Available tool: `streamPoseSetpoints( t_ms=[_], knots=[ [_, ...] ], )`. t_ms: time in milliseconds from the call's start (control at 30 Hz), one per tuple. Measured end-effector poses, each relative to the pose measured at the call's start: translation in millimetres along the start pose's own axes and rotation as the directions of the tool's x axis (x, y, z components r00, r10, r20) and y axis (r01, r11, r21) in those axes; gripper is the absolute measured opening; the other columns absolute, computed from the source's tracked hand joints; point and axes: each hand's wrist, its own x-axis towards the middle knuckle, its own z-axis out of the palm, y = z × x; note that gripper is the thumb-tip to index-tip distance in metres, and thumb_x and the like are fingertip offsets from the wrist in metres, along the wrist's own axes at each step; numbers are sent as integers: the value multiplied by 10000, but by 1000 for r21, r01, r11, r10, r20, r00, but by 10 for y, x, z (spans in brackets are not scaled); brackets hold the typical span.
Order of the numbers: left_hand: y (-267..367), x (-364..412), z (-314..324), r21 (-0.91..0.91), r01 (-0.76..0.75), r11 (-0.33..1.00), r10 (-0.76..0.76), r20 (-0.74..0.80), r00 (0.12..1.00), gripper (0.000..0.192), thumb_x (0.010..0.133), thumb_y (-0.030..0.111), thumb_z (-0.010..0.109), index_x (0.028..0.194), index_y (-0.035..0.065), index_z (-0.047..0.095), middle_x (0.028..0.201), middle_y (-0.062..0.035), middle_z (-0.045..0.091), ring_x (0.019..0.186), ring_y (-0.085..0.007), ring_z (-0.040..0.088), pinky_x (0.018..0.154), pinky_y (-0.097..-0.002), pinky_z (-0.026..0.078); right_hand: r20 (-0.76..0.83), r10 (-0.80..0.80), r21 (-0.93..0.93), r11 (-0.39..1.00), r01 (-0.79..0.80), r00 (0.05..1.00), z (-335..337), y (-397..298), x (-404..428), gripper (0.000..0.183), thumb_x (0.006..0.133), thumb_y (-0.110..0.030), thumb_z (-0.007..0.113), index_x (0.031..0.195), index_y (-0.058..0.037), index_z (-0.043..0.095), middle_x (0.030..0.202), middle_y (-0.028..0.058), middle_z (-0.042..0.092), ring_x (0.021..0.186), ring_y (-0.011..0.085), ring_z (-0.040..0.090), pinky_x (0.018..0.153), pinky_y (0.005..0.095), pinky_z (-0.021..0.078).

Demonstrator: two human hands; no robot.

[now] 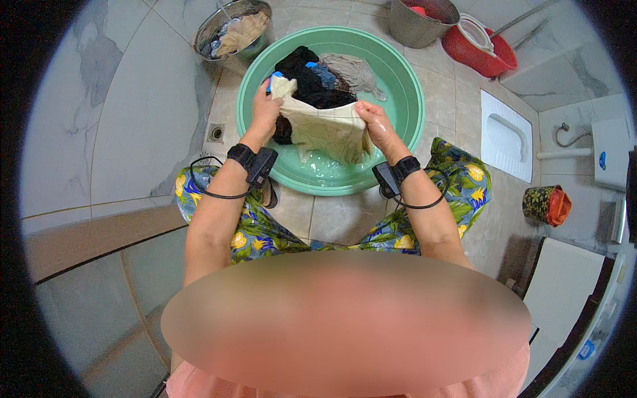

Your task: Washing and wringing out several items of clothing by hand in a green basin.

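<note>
Between my two hands a wet cream-coloured garment is stretched out, its lower part hanging to the water. My left hand grips its left end; a bit of bright blue, which I cannot make out, shows beside those fingers. My right hand pinches the upper right edge. Below is a round green plastic tub with shallow water. Black cloth, a blue piece of cloth and a light grey garment lie heaped at its far side.
A metal bucket with clothes stands at far left. Beyond the tub to the right are a grey bucket and a red basin. A white squat toilet is set in the floor at right, near a patterned bin. A floor drain lies left.
</note>
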Motion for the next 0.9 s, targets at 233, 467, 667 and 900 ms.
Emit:
streamPoseSetpoints(
  t_ms=[233, 467, 667, 900],
  knots=[
    [263, 8, 92, -93, 77, 993, -51, 256, 965, 506, 659, -104, 361, 1108, -17, 578, 1095, -129, 566, 1003, -202, 519, 860, -269, 390, -86, 140, 276, 955, -112, 986, 44, -163, -2, 195, 880, -221, 537, 951, -43, 571, 913, 24, 603, 780, 109, 560, 722, 255, 456],
    [229, 74, 74, 175, -154, 972, 110, 240, 965, 437, 676, 28, 571, 1109, -32, 567, 1074, -168, 580, 1001, -271, 540, 861, -312, 409, 6, -52, -581, 813, 45, 999, -94, -67, 105, 225, 752, -123, 653, 937, -21, 574, 821, 17, 613, 724, 125, 565, 669, 262, 442],
    [224, 37, 55, 786, -435, 440, 231, 369, 900, 387, 672, 121, 693, 1018, -15, 588, 932, -233, 573, 884, -354, 550, 803, -391, 437, -81, -404, -828, 536, 164, 911, -129, -4, 131, 132, 697, -59, 622, 826, -32, 614, 727, 21, 624, 664, 156, 575, 630, 325, 448],
    [25, 58, 288, -323, 139, 936, -95, 148, 984, 246, 736, 53, 613, 961, 15, 523, 847, -63, 555, 804, -151, 536, 687, -288, 429, 80, 182, 530, 825, -196, 980, 20, 10, 57, 263, 832, -189, 439, 960, -4, 575, 973, 116, 623, 913, 239, 581, 802, 334, 452]
  ],
)
